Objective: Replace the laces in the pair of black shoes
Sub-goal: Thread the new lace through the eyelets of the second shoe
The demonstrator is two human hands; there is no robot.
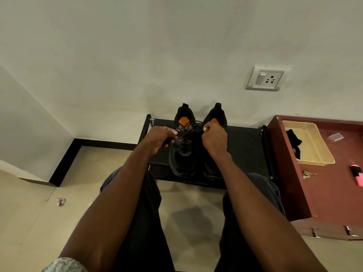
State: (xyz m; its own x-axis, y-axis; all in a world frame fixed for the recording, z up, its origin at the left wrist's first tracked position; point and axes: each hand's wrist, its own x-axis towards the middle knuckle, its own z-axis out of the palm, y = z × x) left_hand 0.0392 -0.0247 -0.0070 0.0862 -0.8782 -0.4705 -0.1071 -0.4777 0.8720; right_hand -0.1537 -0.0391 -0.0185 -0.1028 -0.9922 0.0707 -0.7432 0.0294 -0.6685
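Observation:
Two black shoes with orange insoles stand side by side on a low black shoe rack [243, 142], toes toward me. The left shoe [183, 154] has a black lace [184, 143] crossed through its eyelets. My left hand [160, 139] pinches one lace end at the shoe's left side. On the other side, my right hand [215, 137] grips the second lace end, fingers curled, in front of the right shoe [216, 114], which it partly hides.
A red-brown cabinet [332, 193] stands to the right, bearing a cream tray [318, 152] with a black item, keys [307, 174] and a pink highlighter [357, 173]. A wall socket [268, 78] is above. A small wrapper [61, 201] lies on the floor at left.

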